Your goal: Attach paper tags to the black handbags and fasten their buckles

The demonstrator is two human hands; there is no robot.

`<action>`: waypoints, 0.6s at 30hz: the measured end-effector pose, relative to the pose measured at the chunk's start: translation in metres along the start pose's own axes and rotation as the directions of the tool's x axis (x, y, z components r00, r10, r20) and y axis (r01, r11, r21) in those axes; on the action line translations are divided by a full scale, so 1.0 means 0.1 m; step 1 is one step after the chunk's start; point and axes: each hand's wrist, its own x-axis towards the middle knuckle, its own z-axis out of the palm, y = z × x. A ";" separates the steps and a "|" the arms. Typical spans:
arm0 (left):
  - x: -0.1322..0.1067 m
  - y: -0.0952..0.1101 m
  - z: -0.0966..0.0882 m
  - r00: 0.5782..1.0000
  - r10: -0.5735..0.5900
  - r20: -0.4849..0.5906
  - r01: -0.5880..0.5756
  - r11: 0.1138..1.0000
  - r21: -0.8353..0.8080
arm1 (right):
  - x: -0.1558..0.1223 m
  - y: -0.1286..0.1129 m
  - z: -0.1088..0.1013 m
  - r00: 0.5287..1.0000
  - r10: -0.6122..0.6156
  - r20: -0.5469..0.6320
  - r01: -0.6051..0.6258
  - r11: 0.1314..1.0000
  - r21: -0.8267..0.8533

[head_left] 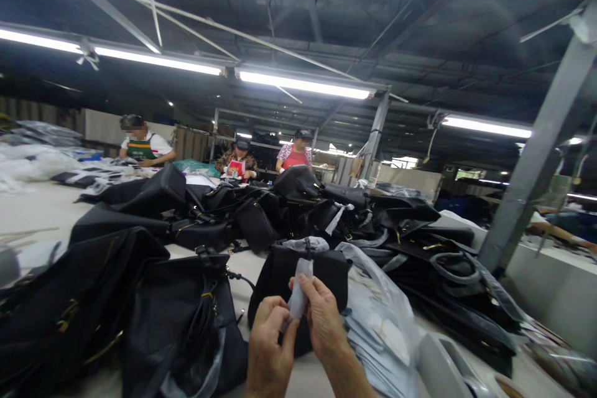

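Both of my hands pinch a narrow strip of thin white wrapping (303, 280) in front of a black bag (330, 273). My left hand (270, 339) grips its lower end between thumb and fingers. Higher up, my right hand (321, 308) has its thumb on the strip. The bag lies on the table right behind my hands, with clear plastic at its top edge. To the left of it rests another black bag (153, 317) with a bundled strap tied in yellow. What lies inside the white wrapping, if anything, is hidden.
Black bags (261, 224) pile up across the table. A plastic bag of pale sheets (377, 329) lies to the right, near a grey tape dispenser (443, 364). Co-workers (144, 146) sit across the table. A metal post (536, 137) rises at the right.
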 end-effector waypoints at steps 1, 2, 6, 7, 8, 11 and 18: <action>0.00 -0.02 0.01 0.999 -0.036 0.020 0.037 0.998 -0.052 | 0.00 0.00 0.00 1.000 0.003 -0.002 -0.003 1.000 0.002; 0.00 -0.04 0.02 0.995 -0.092 0.047 0.097 0.988 -0.118 | 0.00 0.00 0.00 1.000 0.012 -0.005 -0.012 1.000 0.010; 0.04 -0.06 0.04 0.909 -0.367 0.195 0.416 0.803 -0.426 | 0.00 0.01 0.00 0.998 0.054 -0.011 -0.053 0.997 0.060; 0.05 -0.07 0.04 0.880 -0.416 0.228 0.473 0.737 -0.482 | -0.01 0.01 0.00 0.998 0.059 -0.013 -0.058 0.996 0.061; 0.06 -0.07 0.05 0.855 -0.454 0.252 0.515 0.685 -0.515 | -0.01 0.01 0.00 0.998 0.059 -0.016 -0.058 0.997 0.054; 0.09 -0.08 0.06 0.825 -0.512 0.238 0.554 0.651 -0.519 | -0.03 0.02 0.02 0.999 0.019 -0.037 -0.019 1.000 -0.010; 0.14 -0.18 0.13 0.909 -0.412 0.062 0.392 0.795 -0.463 | 0.01 0.07 -0.02 0.984 -0.170 -0.055 0.152 0.958 -0.244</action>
